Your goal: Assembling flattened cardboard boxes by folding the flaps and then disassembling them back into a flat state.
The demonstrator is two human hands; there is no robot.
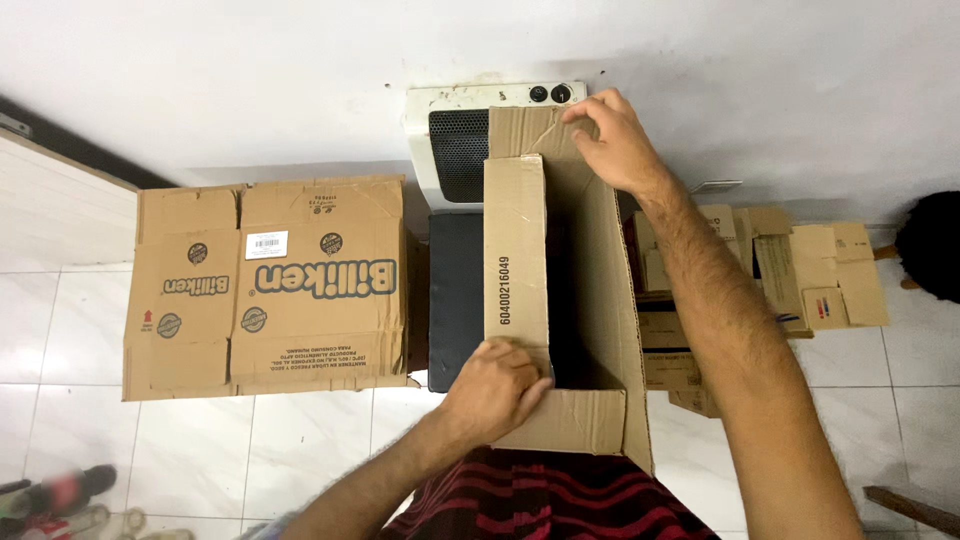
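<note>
Cardboard box (pixel 585 300) held open between both hands, above the white tile floor (pixel 330 450).
Left hand (pixel 495 392) is closed on its near flap; right hand (pixel 612 140) pinches the far flap.

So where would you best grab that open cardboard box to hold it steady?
By its flaps at opposite ends, as both hands do: the left hand on the near flap, the right hand on the far flap. The open box has thin walls offering graspable edges from above.
</note>
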